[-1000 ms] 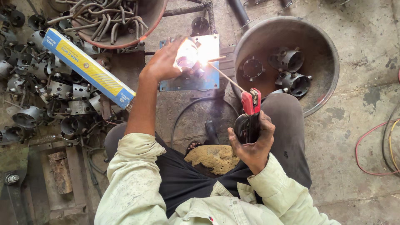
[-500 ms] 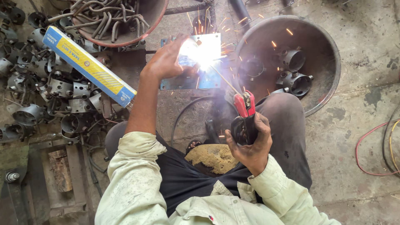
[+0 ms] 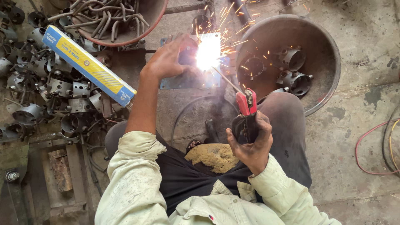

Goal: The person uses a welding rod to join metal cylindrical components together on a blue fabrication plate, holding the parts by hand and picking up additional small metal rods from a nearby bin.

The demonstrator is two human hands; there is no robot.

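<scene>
**Stick welding on the workshop floor, seen from above**

A person sits on the concrete floor (image 3: 362, 75), knees apart. The right hand (image 3: 249, 139) has its grip closed tight around a red-jawed electrode holder (image 3: 246, 110), held back near the lap so the thin welding rod (image 3: 227, 81) can slant up and away from it to the work. At the rod's far tip a white arc (image 3: 207, 56) burns and orange sparks spray outward. The left hand (image 3: 168, 58) reaches further out, beyond and to the left of the holder, fingers curled over a small metal part (image 3: 187, 54), apparently steadying it; the glare hides how firmly it grips. The part rests on a flat steel plate (image 3: 183, 81). To the right of the arc, a round metal basin (image 3: 323, 54) holds similar tubular pieces, close by. Left of the forearm lies a long blue-and-yellow electrode box (image 3: 89, 66) over a heap of grey metal fittings (image 3: 46, 91).
</scene>
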